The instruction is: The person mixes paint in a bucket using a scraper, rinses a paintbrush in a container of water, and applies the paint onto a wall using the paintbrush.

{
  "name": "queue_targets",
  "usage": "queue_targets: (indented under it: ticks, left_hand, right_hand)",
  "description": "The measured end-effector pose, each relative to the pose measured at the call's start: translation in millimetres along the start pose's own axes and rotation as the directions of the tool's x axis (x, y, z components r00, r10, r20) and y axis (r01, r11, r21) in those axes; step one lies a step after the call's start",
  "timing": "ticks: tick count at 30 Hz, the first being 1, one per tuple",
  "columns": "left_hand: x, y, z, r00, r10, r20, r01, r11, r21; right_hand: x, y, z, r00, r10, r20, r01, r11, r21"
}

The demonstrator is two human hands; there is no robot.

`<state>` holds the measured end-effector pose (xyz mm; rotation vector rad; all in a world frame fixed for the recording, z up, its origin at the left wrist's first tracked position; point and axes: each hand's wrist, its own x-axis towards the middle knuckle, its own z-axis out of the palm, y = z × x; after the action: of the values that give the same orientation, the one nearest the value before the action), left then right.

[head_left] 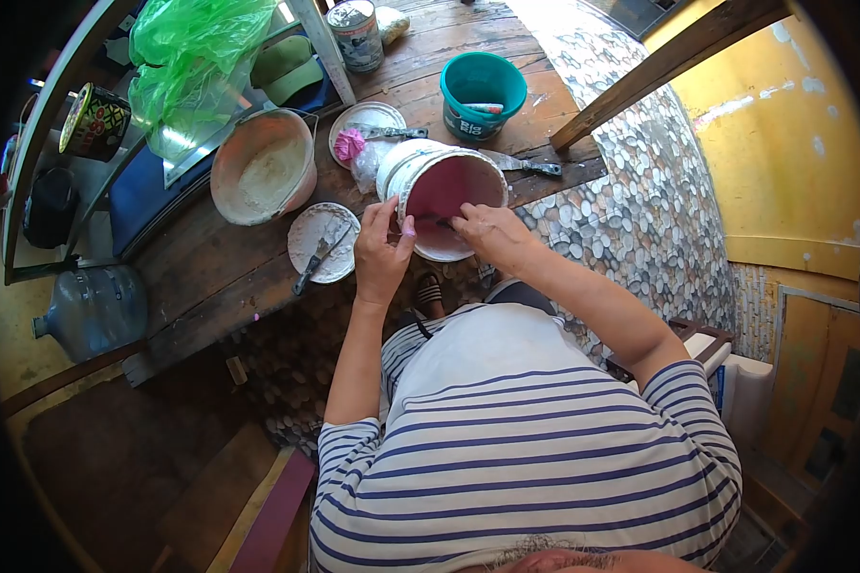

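A white bucket [388,176] with a pink inside is tilted on its side toward me at the table's front edge. My left hand [384,250] grips its rim on the left, fingers closed, with a pink smear on the thumb. Reaching into the bucket's mouth, my right hand [492,232] is closed on a dark-handled tool [443,222], whose working end I cannot make out. To the left, a putty knife [321,257] lies across a white-smeared lid [306,229]. Another putty knife [523,164] lies right of the bucket.
A teal bucket [457,122] stands behind, and a whitish basin [296,186] sits at left. A lid [384,112] holds a scraper and a crumpled pink piece. A paint can [356,38], green plastic bag [186,57] and water jug [96,301] are around. A wooden post [659,72] rises at right.
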<state>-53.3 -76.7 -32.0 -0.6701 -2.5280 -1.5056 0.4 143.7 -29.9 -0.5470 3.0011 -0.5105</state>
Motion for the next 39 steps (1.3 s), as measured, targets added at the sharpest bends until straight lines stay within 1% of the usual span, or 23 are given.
queue_targets:
  ticks: [2, 3, 5, 7, 9, 11, 12, 14, 15, 17, 18, 20, 24, 26, 27, 28, 30, 31, 33, 34, 36, 37, 39]
  left_hand:
    - [-1, 0, 0, 1.000, 0.003, -0.005, -0.003, 1.000, 0.004]
    - [-1, 0, 1, 1.000, 0.007, -0.005, -0.007, 1.000, 0.008]
    - [-2, 0, 1, 1.000, -0.012, 0.002, 0.012, 1.000, -0.005]
    - [-2, 0, 2, 1.000, -0.024, 0.014, 0.025, 0.999, -0.020]
    - [-1, -1, 3, 1.000, 0.001, 0.007, -0.001, 1.000, 0.022]
    - [-1, -1, 3, 1.000, -0.005, 0.010, 0.005, 1.000, 0.013]
    - [-1, 0, 3, 1.000, -0.011, 0.015, 0.011, 1.000, 0.003]
    - [-2, 0, 3, 1.000, -0.014, 0.021, 0.014, 1.000, -0.003]
    - [-2, 0, 3, 1.000, -0.018, 0.024, 0.018, 1.000, -0.008]
    - [-2, 1, 3, 0.999, -0.022, 0.024, 0.023, 1.000, -0.013]
    - [-3, 1, 3, 0.999, -0.030, 0.026, 0.030, 0.999, -0.017]
    - [-3, 2, 3, 0.999, -0.023, 0.024, 0.023, 1.000, -0.011]
    - [-3, 4, 5, 0.999, -0.024, 0.029, 0.024, 1.000, -0.012]
    - [-4, 4, 5, 0.999, -0.017, 0.029, 0.017, 1.000, -0.010]
    - [-3, 5, 6, 0.999, -0.016, 0.029, 0.016, 1.000, -0.006]
    - [-2, 5, 6, 1.000, 0.006, 0.021, -0.006, 1.000, -0.014]
    - [-3, 7, 6, 1.000, 0.017, 0.014, -0.017, 1.000, -0.003]
    - [-3, 8, 5, 1.000, 0.004, 0.018, -0.004, 1.000, -0.011]
    - [-4, 9, 6, 1.000, 0.026, 0.007, -0.026, 1.000, -0.013]
    - [-4, 8, 6, 1.000, 0.026, 0.002, -0.026, 1.000, -0.007]
    - [-5, 7, 6, 0.999, 0.035, -0.007, -0.035, 0.999, -0.007]
    - [-6, 7, 6, 1.000, 0.017, 0.004, -0.017, 1.000, -0.003]
    - [-7, 8, 4, 1.000, -0.001, 0.010, 0.001, 1.000, 0.000]
  right_hand:
    - [-4, 5, 2, 0.993, 0.101, 0.059, -0.100, 0.995, -0.028]
    - [-4, 5, 1, 0.993, 0.098, 0.062, -0.097, 0.995, -0.029]
    - [-5, 4, -1, 0.980, 0.199, -0.016, -0.199, 0.980, -0.011]
    - [-6, 0, 9, 0.985, 0.170, -0.030, -0.170, 0.985, -0.008]
    - [-8, -4, 14, 0.990, 0.136, -0.046, -0.137, 0.991, -0.004]
    - [-9, -7, 13, 0.991, 0.119, -0.057, -0.115, 0.991, 0.071]
    - [-9, -7, 11, 0.991, 0.120, -0.057, -0.115, 0.991, 0.072]
    - [-10, -4, 4, 0.978, 0.207, -0.004, -0.206, 0.977, 0.055]
    - [-11, -1, 5, 0.978, 0.208, -0.007, -0.208, 0.977, 0.053]
    - [-12, 3, 8, 0.954, 0.277, -0.116, -0.280, 0.960, -0.014]
    - [-11, 2, 7, 0.954, 0.275, -0.117, -0.279, 0.960, -0.015]
    - [-7, -2, 6, 0.921, 0.363, -0.142, -0.370, 0.928, -0.027]
    - [-4, -15, 14, 0.915, 0.371, -0.158, -0.374, 0.927, 0.008]
    - [-5, -20, 19, 0.927, 0.341, -0.160, -0.323, 0.938, 0.124]
    - [-5, -26, 13, 0.932, 0.340, -0.128, -0.319, 0.935, 0.156]
    - [-4, -30, 12, 0.929, 0.339, -0.148, -0.319, 0.937, 0.143]
    - [-3, -34, 14, 0.928, 0.303, -0.215, -0.245, 0.934, 0.259]
    - [-4, -31, 17, 0.924, 0.302, -0.234, -0.244, 0.938, 0.247]
    - [-4, -26, 21, 0.948, 0.293, -0.121, -0.262, 0.939, 0.223]
    - [-4, -23, 20, 0.946, 0.293, -0.137, -0.260, 0.941, 0.216]
    - [-8, -17, 15, 0.924, 0.381, -0.036, -0.371, 0.914, 0.161]
    - [-10, -15, 13, 0.925, 0.373, -0.074, -0.359, 0.921, 0.151]
    - [-12, -13, 7, 0.917, 0.390, -0.085, -0.379, 0.918, 0.117]
